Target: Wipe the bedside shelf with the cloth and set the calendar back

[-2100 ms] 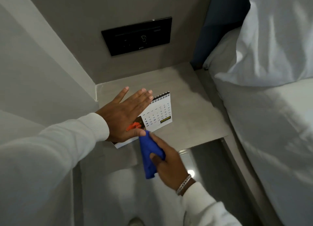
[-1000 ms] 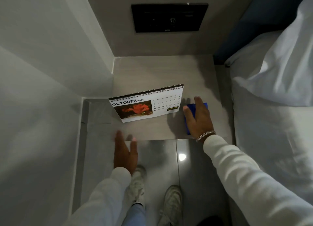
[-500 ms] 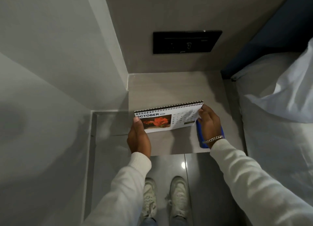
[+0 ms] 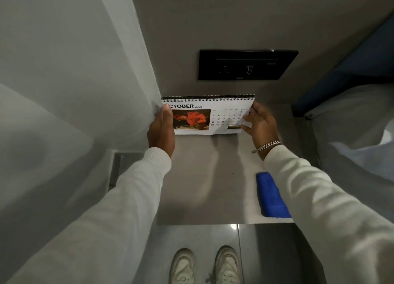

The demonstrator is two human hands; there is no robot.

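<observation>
Left hand [image 4: 161, 132] and right hand [image 4: 259, 124] each grip an end of the calendar [image 4: 207, 115], seemingly near the shelf [image 4: 202, 177] back; set it down square, away from the cloth [image 4: 270, 195].

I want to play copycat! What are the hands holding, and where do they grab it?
Both hold the calendar by its short ends: left hand on the left edge, right hand on the right edge.

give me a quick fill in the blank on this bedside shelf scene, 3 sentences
1. The calendar is held at its two ends by ____ hands.
2. The month printed on the calendar is ____.
3. The blue cloth lies on the shelf near its front edge, partly hidden by the ____ sleeve.

Missing words: both; October; right
</observation>
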